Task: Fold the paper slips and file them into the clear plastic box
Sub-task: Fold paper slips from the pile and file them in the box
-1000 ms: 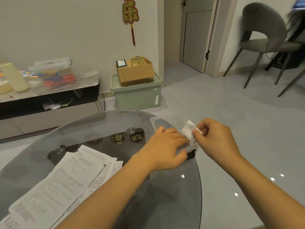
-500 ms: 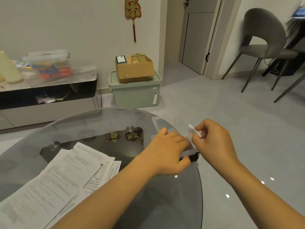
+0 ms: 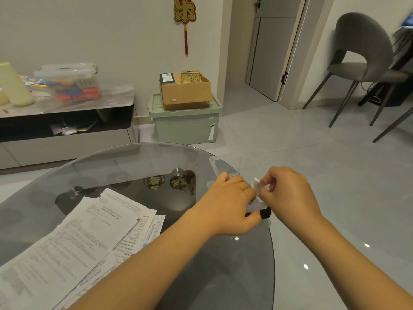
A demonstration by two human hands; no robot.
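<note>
The round table [image 3: 138, 166] is smoked glass, glossy enough to mirror the ceiling lights, with steel fittings and dark ornaments showing through it. At its far right edge sits the clear plastic box [image 3: 225, 163], so transparent that only its pale rim and corners read; its near half is hidden behind the hands. The right hand [image 3: 290, 195] pinches a small folded paper slip [image 3: 257, 186] between thumb and fingertips, holding it on edge right above the box, just beside the left knuckles. The left hand [image 3: 232, 205] lies palm down over the box, fingers curled down at its rim; whether they grip the rim or the white slips under them is hard to make out. Something small and black [image 3: 264, 213] pokes out by the left thumb, too covered to identify. On the near left of the table, well apart from the box, lies a loose fan of printed sheets [image 3: 73, 245], flat and matte, their text blurred and their lower corner cut off by the frame.
</note>
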